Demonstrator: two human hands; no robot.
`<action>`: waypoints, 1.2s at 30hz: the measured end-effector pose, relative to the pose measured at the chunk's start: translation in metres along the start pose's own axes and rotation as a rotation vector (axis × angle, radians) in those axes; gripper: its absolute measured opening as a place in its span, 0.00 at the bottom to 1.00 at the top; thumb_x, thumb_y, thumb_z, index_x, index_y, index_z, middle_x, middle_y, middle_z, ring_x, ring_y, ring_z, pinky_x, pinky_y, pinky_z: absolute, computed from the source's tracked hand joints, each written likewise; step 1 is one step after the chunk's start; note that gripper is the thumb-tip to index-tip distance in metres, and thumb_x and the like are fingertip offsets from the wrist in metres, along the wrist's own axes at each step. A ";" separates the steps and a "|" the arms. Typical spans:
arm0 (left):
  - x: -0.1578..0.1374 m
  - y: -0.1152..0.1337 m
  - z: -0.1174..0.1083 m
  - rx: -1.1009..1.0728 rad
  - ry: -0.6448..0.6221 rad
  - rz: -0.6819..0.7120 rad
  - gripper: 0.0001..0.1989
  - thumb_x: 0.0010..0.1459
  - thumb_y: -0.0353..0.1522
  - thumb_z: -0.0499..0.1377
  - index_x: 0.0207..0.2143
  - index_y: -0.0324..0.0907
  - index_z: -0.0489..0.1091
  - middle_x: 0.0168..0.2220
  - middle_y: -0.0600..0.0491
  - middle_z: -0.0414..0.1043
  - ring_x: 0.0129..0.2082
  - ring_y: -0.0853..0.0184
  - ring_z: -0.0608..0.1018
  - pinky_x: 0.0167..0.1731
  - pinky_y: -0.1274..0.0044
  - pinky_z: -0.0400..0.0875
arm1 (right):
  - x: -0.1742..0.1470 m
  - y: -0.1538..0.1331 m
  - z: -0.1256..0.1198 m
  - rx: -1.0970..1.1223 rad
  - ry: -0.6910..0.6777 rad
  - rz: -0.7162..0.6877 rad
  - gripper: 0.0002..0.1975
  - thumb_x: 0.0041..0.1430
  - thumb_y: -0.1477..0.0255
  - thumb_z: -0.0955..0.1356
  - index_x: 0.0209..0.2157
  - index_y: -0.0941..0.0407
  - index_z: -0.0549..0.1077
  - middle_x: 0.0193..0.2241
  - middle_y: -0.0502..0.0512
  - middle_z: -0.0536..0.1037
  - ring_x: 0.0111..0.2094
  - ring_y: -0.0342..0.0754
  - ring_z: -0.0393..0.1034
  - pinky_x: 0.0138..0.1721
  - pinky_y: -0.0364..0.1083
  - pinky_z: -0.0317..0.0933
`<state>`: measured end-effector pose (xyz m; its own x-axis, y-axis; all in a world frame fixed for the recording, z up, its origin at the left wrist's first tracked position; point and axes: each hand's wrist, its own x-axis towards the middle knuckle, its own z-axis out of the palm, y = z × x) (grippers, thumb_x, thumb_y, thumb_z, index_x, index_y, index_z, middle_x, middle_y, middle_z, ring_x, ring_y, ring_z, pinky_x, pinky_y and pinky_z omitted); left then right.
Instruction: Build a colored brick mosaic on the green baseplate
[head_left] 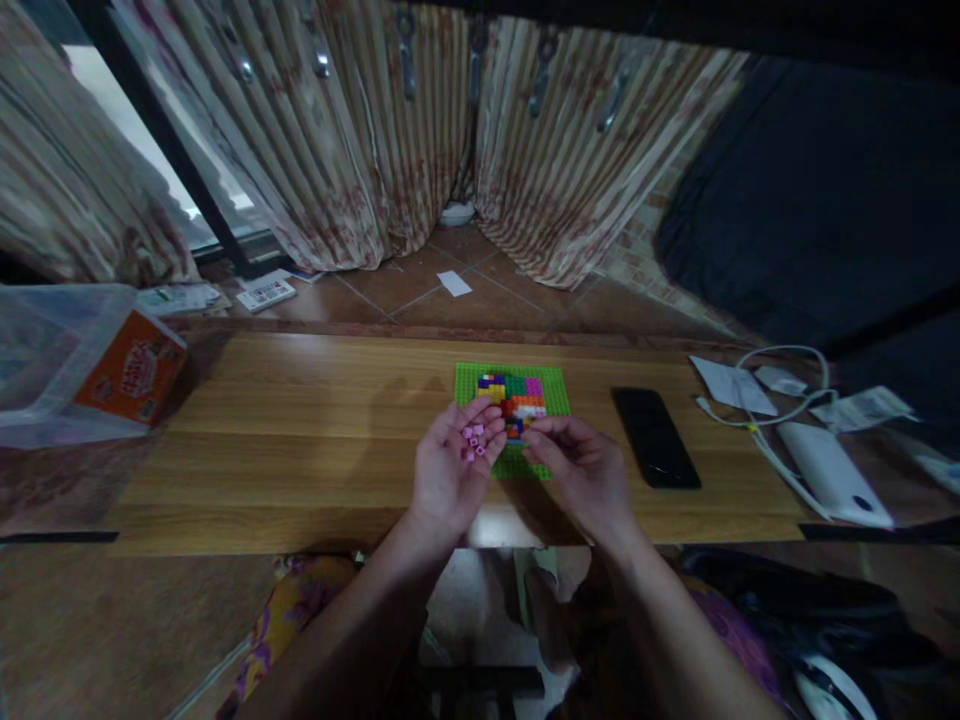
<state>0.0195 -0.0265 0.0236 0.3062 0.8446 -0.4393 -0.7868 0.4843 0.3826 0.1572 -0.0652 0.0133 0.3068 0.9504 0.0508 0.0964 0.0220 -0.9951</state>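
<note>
Left hand (454,465) cupped palm-up; right hand (577,465) pinching, fingertips together.

baseplate (551,382) mid-table (300,440), phone (655,437) to its right, box (129,372) far left

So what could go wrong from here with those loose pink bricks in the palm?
1. The pink bricks lie loose in the cupped left hand; a tilt could spill them onto the wooden table or off its near edge.
2. The right hand works at the green baseplate, which looks unsecured, so pressing may slide it toward the phone.
3. Dim light makes small studs hard to align.
</note>
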 end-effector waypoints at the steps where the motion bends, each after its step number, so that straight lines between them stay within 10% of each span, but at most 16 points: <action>1: 0.001 0.000 -0.001 0.028 0.022 -0.006 0.14 0.61 0.33 0.52 0.37 0.32 0.73 0.32 0.46 0.73 0.30 0.71 0.74 0.32 0.79 0.71 | 0.005 0.002 -0.005 0.015 0.044 0.005 0.09 0.48 0.66 0.73 0.30 0.56 0.76 0.28 0.50 0.78 0.29 0.44 0.71 0.33 0.44 0.66; 10: 0.005 0.007 -0.009 0.193 0.100 -0.063 0.07 0.53 0.25 0.58 0.36 0.33 0.70 0.23 0.56 0.65 0.16 0.81 0.58 0.13 0.86 0.47 | 0.026 0.027 -0.027 -0.119 0.207 0.016 0.09 0.40 0.68 0.74 0.26 0.57 0.78 0.25 0.52 0.79 0.28 0.47 0.72 0.31 0.46 0.66; 36: 0.008 0.002 -0.013 0.335 0.074 -0.044 0.06 0.50 0.28 0.61 0.32 0.34 0.70 0.23 0.57 0.63 0.16 0.82 0.57 0.14 0.85 0.43 | 0.032 0.036 -0.025 -0.410 0.154 -0.020 0.10 0.50 0.66 0.71 0.30 0.58 0.80 0.30 0.57 0.82 0.31 0.50 0.75 0.34 0.48 0.65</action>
<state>0.0138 -0.0220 0.0104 0.2867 0.8086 -0.5138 -0.5502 0.5781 0.6026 0.1942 -0.0415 -0.0188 0.4356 0.8931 0.1123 0.4623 -0.1149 -0.8792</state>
